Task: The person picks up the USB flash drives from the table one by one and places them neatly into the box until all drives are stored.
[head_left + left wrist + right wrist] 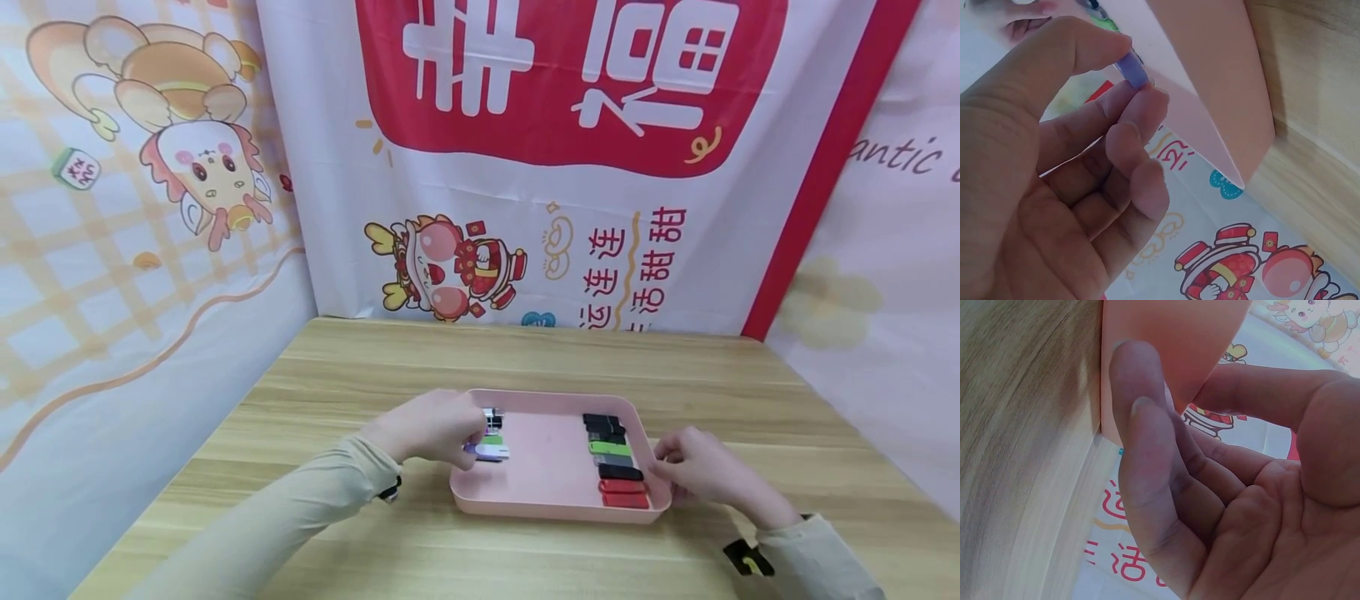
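A shallow pink tray [555, 507] sits on the wooden table. At its left end my left hand [435, 427] pinches a purple and white USB flash drive [491, 452] between thumb and fingertips; the left wrist view shows its purple end [1131, 70]. Other small drives lie just beyond it, partly hidden by the hand. My right hand [705, 468] grips the tray's right wall [1172, 337], thumb at the inner side and fingers along the outside. Beside that wall a column of drives lies in the tray: black ones, a green drive [610, 448], a grey one and red ones [625, 500].
The tray's bare pink middle [543, 454] separates the two groups of drives. Wooden tabletop [525, 358] surrounds the tray. A printed cloth [322, 208] hangs behind the table, with more cloth at both sides.
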Tool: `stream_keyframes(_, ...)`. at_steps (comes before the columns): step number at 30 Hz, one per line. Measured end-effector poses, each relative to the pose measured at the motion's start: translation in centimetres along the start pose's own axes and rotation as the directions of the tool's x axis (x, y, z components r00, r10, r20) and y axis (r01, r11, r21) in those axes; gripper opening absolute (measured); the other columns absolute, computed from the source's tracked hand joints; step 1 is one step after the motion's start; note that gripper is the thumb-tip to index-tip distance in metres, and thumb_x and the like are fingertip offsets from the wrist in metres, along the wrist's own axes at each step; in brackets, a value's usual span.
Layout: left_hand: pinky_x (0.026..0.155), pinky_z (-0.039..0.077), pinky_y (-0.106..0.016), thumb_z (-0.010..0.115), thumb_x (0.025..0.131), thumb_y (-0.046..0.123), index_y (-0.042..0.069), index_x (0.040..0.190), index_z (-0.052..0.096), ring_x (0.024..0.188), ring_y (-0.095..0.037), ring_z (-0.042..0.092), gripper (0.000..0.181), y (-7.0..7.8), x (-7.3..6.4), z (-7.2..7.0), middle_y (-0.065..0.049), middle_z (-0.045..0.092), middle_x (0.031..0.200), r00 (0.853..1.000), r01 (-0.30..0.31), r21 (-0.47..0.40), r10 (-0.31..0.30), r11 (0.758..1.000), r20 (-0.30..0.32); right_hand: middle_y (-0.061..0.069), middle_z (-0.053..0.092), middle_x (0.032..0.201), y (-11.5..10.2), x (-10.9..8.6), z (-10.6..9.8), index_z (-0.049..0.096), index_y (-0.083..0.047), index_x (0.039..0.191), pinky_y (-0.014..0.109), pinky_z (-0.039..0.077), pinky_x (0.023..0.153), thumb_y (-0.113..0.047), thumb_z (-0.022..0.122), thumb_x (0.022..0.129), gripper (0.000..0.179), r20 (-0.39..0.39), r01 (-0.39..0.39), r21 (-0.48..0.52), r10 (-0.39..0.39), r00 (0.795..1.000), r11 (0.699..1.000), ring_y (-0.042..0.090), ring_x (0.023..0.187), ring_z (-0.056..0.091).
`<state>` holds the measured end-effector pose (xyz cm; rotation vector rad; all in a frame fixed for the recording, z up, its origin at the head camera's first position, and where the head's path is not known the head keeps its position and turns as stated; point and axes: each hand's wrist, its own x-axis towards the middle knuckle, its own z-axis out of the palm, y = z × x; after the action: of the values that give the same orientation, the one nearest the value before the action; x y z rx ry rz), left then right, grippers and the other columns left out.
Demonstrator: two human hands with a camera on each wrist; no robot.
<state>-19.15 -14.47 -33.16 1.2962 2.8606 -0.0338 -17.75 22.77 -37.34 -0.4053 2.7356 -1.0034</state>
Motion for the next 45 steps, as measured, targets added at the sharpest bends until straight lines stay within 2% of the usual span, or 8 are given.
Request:
stream_keyframes(6, 0.049, 0.031, -0.023, 0.076, 0.083, 0.041, 0.020, 0.057, 0.049, 0.052, -0.007, 0.037, 0.044, 0.1, 0.6, 1.0, 0.011, 0.039, 0.054, 1.000, -0.009, 0.081, 0.009, 0.997, 0.004, 0.005, 0.065, 0.073, 0.4, 0.0, 0.1, 0.068, 0.000, 0.089, 0.037, 0.053, 0.052, -0.007, 0.066, 0.091, 0.007, 0.013, 0.027, 0.012, -0.027, 1.000, 1.000, 0.020, 0.059, 0.060)
stream_keyframes(11, 0.052, 0.037, -0.024, 0.080, 0.078, 0.025, 0.020, 0.060, 0.053, 0.056, -0.008, 0.044, 0.034, 0.1, 1.0, 1.8, 0.009, 0.047, 0.059, 0.998, 0.037, 0.117, -0.043, 0.992, 0.050, 0.004, 0.064, 0.073, 0.5, 0.0, 0.1, 0.068, 0.000, 0.089, 0.037, 0.053, 0.051, -0.008, 0.065, 0.092, 0.009, 0.018, 0.043, 0.024, -0.044, 0.999, 0.999, 0.020, 0.057, 0.060)
stream_keyframes(17, 0.052, 0.043, -0.027, 0.084, 0.067, 0.020, 0.020, 0.061, 0.054, 0.055, -0.009, 0.042, 0.031, 0.8, 1.4, 2.3, 0.008, 0.048, 0.059, 0.998, 0.005, 0.262, -0.020, 0.965, 0.056, 0.005, 0.064, 0.074, 0.5, 0.0, 0.0, 0.068, 0.000, 0.091, 0.038, 0.053, 0.051, -0.009, 0.065, 0.092, 0.009, 0.014, 0.035, 0.023, -0.035, 0.999, 0.999, 0.020, 0.057, 0.060)
stream_keyframes(22, 0.056, 0.047, -0.027, 0.087, 0.062, 0.022, 0.019, 0.067, 0.058, 0.058, -0.009, 0.046, 0.030, 1.2, 1.7, 2.6, 0.007, 0.052, 0.064, 0.995, 0.027, 0.290, -0.054, 0.957, 0.084, 0.005, 0.064, 0.074, 0.3, 0.0, 0.0, 0.068, 0.000, 0.091, 0.038, 0.053, 0.051, -0.009, 0.066, 0.092, 0.009, 0.010, 0.020, 0.013, -0.020, 1.000, 1.000, 0.020, 0.057, 0.059)
stream_keyframes(31, 0.061, 0.049, -0.027, 0.090, 0.061, 0.031, 0.020, 0.077, 0.064, 0.064, -0.010, 0.049, 0.033, 1.2, 1.8, 3.0, 0.006, 0.058, 0.071, 0.997, 0.007, 0.373, -0.036, 0.928, 0.072, 0.005, 0.064, 0.074, 0.3, 0.0, 0.2, 0.069, -0.001, 0.090, 0.037, 0.053, 0.052, -0.008, 0.066, 0.091, 0.007, 0.007, -0.012, 0.012, 0.012, 1.000, 1.000, 0.020, 0.058, 0.059)
stream_keyframes(39, 0.058, 0.049, -0.028, 0.088, 0.062, 0.029, 0.022, 0.075, 0.062, 0.061, -0.009, 0.047, 0.030, 1.2, 2.1, 2.9, 0.007, 0.056, 0.070, 0.996, 0.026, 0.392, -0.058, 0.920, 0.070, 0.005, 0.064, 0.073, 0.5, 0.0, 0.0, 0.069, -0.001, 0.090, 0.036, 0.053, 0.051, -0.008, 0.066, 0.091, 0.008, 0.008, 0.015, 0.009, -0.015, 1.000, 1.000, 0.020, 0.058, 0.060)
stream_keyframes(42, 0.056, 0.047, -0.027, 0.087, 0.061, 0.029, 0.021, 0.072, 0.060, 0.062, -0.009, 0.046, 0.030, 0.8, 2.0, 2.9, 0.008, 0.053, 0.071, 0.995, 0.046, 0.343, -0.074, 0.938, 0.068, 0.004, 0.063, 0.073, 0.4, -0.1, 0.0, 0.069, -0.001, 0.090, 0.037, 0.053, 0.052, -0.008, 0.066, 0.092, 0.008, 0.009, 0.010, 0.008, -0.010, 1.000, 1.000, 0.020, 0.058, 0.060)
stream_keyframes(45, 0.055, 0.043, -0.027, 0.083, 0.068, 0.030, 0.019, 0.069, 0.058, 0.062, -0.010, 0.046, 0.028, 0.3, 1.5, 2.6, 0.007, 0.050, 0.071, 0.994, 0.072, 0.242, -0.088, 0.968, 0.056, 0.005, 0.063, 0.073, 0.3, -0.1, 0.0, 0.069, -0.001, 0.091, 0.037, 0.053, 0.053, -0.008, 0.066, 0.091, 0.008, 0.010, -0.008, 0.011, 0.008, 1.000, 1.000, 0.020, 0.058, 0.060)
